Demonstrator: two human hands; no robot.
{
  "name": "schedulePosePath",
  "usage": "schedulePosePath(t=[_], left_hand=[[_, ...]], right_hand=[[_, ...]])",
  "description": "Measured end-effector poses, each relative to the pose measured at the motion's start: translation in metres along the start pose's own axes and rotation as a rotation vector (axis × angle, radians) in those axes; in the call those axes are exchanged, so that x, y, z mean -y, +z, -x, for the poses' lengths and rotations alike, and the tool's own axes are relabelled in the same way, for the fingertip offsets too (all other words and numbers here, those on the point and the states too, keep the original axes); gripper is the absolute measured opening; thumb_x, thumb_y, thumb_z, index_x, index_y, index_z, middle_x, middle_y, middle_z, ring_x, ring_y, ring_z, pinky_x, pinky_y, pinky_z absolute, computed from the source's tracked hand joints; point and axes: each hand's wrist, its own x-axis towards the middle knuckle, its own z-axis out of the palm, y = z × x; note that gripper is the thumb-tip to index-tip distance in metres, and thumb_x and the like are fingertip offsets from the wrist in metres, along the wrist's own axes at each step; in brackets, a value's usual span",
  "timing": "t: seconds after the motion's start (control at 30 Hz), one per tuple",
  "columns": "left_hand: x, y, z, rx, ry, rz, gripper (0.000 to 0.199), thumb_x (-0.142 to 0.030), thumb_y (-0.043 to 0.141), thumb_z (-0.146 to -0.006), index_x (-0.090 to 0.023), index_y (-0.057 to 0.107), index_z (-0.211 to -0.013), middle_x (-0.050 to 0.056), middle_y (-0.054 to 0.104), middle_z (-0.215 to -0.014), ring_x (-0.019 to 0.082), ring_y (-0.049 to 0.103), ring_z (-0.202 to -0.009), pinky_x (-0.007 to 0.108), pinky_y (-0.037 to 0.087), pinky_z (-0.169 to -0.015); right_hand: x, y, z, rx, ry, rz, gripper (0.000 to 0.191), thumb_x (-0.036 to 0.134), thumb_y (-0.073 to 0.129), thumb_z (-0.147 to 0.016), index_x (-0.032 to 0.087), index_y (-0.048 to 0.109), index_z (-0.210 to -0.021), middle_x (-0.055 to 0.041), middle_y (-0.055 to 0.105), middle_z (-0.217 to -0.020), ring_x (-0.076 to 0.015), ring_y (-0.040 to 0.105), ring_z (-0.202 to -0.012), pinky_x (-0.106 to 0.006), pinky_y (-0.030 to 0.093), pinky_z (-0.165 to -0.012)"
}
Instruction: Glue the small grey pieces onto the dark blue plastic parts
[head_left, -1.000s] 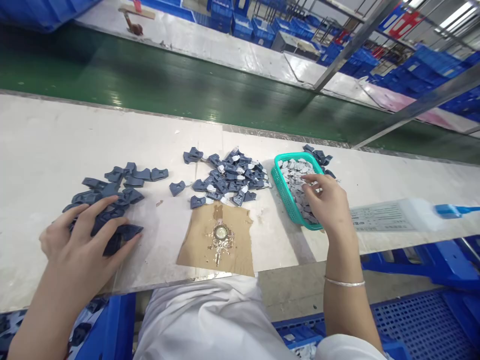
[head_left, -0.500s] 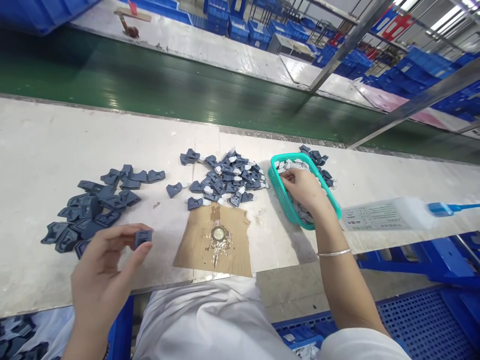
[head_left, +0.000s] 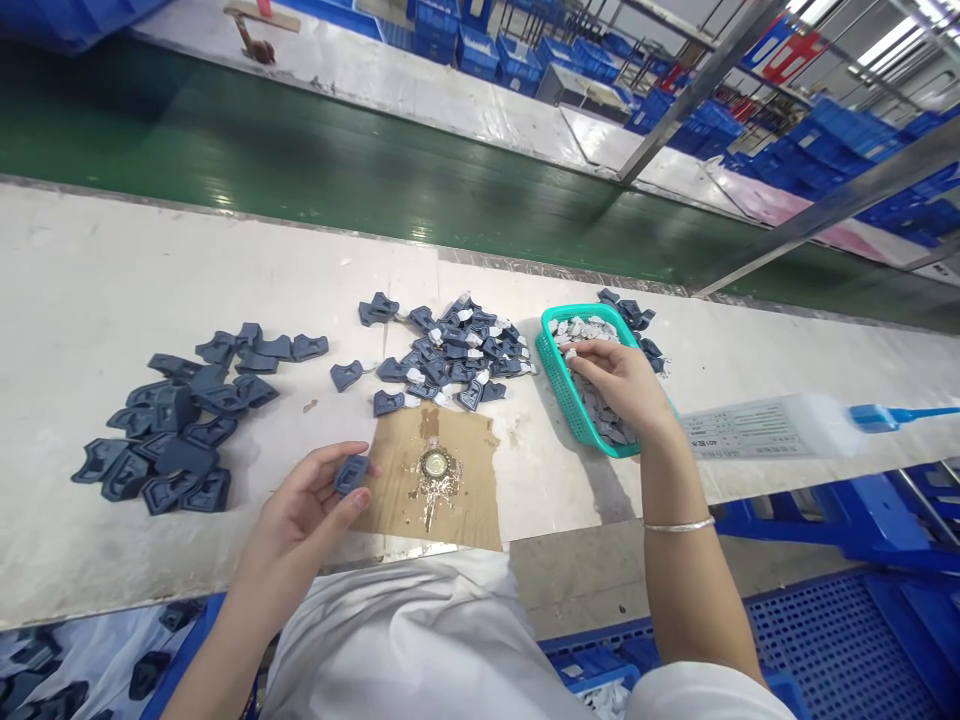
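Note:
My left hand [head_left: 300, 515] pinches a dark blue-grey plastic part [head_left: 352, 474] between thumb and fingers, at the left edge of a piece of brown cardboard [head_left: 472, 450]. A small round dish [head_left: 435, 463] sits on the cardboard, with wet, shiny splashes around it. Over the green basket [head_left: 559, 398], my right hand [head_left: 626, 385] has thumb and fingertips closed on a small white piece [head_left: 571, 356]. Many similar light pieces [head_left: 589, 328] lie in the basket. Between the hands is a pile of dark parts [head_left: 450, 345], several with white pieces attached.
Left of my left hand lies a heap of dark parts [head_left: 184, 440]. More dark parts [head_left: 634, 315] lie behind the basket. A bottle with a blue nozzle [head_left: 780, 425] is at the right. A green conveyor belt [head_left: 315, 165] runs beyond the table.
My left hand has moved right with the dark part, from beside the heap to the cardboard. My right hand has lifted slightly in the basket, and a white piece now shows at its fingertips.

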Motion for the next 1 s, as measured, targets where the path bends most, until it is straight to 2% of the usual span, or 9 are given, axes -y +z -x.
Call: schedulePosePath(t=[0.1,0.27,0.33,0.5,0.67,0.73,0.87,0.93,1.0], left_hand=[[0.000,0.003,-0.001,0.008,0.012,0.010,0.047,-0.043,0.076,-0.082,-0.025,0.063,-0.123,0.006,0.072,-0.104,0.022,0.067,-0.102,0.028,0.053,-0.087],[0.003,0.009,-0.002,0.031,0.053,0.007,0.035,-0.039,0.078,-0.082,-0.022,0.068,-0.111,0.008,0.073,-0.111,0.023,0.066,-0.111,0.027,0.053,-0.092],[0.004,0.011,-0.002,0.030,0.057,0.010,0.035,-0.038,0.077,-0.082,-0.023,0.069,-0.112,0.007,0.073,-0.111,0.022,0.066,-0.112,0.026,0.053,-0.092],[0.006,0.014,-0.001,0.018,0.041,0.005,0.037,-0.038,0.076,-0.083,-0.024,0.071,-0.117,0.006,0.074,-0.109,0.020,0.069,-0.100,0.026,0.056,-0.085],[0.008,0.014,-0.001,0.036,0.046,0.011,0.036,-0.036,0.075,-0.085,-0.027,0.071,-0.120,0.004,0.074,-0.109,0.016,0.068,-0.095,0.022,0.055,-0.084],[0.011,0.012,-0.001,0.044,0.054,0.002,0.036,-0.035,0.074,-0.087,-0.028,0.071,-0.121,0.003,0.074,-0.108,0.014,0.067,-0.090,0.021,0.054,-0.081],[0.019,0.007,-0.005,0.107,0.075,-0.036,0.037,-0.037,0.075,-0.086,-0.027,0.070,-0.121,0.003,0.073,-0.100,0.016,0.067,-0.088,0.023,0.055,-0.077],[0.022,0.006,-0.007,0.123,0.075,-0.037,0.037,-0.037,0.076,-0.085,-0.026,0.068,-0.119,0.004,0.072,-0.099,0.017,0.068,-0.092,0.023,0.056,-0.076],[0.023,0.006,-0.008,0.110,0.070,-0.033,0.038,-0.037,0.077,-0.084,-0.025,0.066,-0.119,0.005,0.071,-0.101,0.018,0.067,-0.096,0.023,0.056,-0.077]], right_hand=[[0.004,-0.004,0.006,-0.035,-0.002,-0.115,0.022,0.036,0.075,-0.081,0.019,0.077,-0.095,-0.0079,0.078,-0.098,-0.0232,0.071,-0.087,-0.034,0.057,-0.076],[0.016,-0.004,0.017,-0.030,-0.053,-0.309,0.022,0.038,0.078,-0.082,0.022,0.079,-0.098,-0.0062,0.078,-0.092,-0.0201,0.070,-0.082,-0.032,0.057,-0.070],[0.020,0.000,0.022,-0.020,-0.062,-0.396,0.022,0.037,0.079,-0.081,0.024,0.080,-0.099,-0.0050,0.077,-0.090,-0.0179,0.069,-0.076,-0.031,0.058,-0.067],[0.031,0.023,0.039,0.042,-0.063,-0.554,0.023,0.033,0.088,-0.072,0.027,0.081,-0.093,-0.0017,0.073,-0.079,-0.0141,0.064,-0.063,-0.028,0.057,-0.058],[0.042,0.052,0.054,0.153,0.017,-0.617,0.022,0.027,0.092,-0.065,0.025,0.080,-0.084,0.0015,0.067,-0.065,-0.0111,0.059,-0.058,-0.023,0.053,-0.055],[0.043,0.063,0.059,0.223,0.038,-0.609,0.023,0.027,0.092,-0.066,0.025,0.082,-0.087,0.0002,0.070,-0.072,-0.0110,0.062,-0.061,-0.023,0.054,-0.059],[0.044,0.079,0.069,0.351,-0.026,-0.517,0.022,0.028,0.085,-0.076,0.029,0.083,-0.098,-0.0047,0.073,-0.102,-0.0153,0.068,-0.085,-0.028,0.058,-0.075],[0.045,0.086,0.075,0.379,-0.099,-0.453,0.020,0.027,0.079,-0.083,0.029,0.082,-0.103,-0.0057,0.073,-0.104,-0.0177,0.068,-0.096,-0.031,0.057,-0.082],[0.046,0.093,0.080,0.384,-0.156,-0.392,0.021,0.026,0.074,-0.088,0.028,0.080,-0.108,-0.0067,0.073,-0.105,-0.0187,0.067,-0.099,-0.032,0.057,-0.084]])
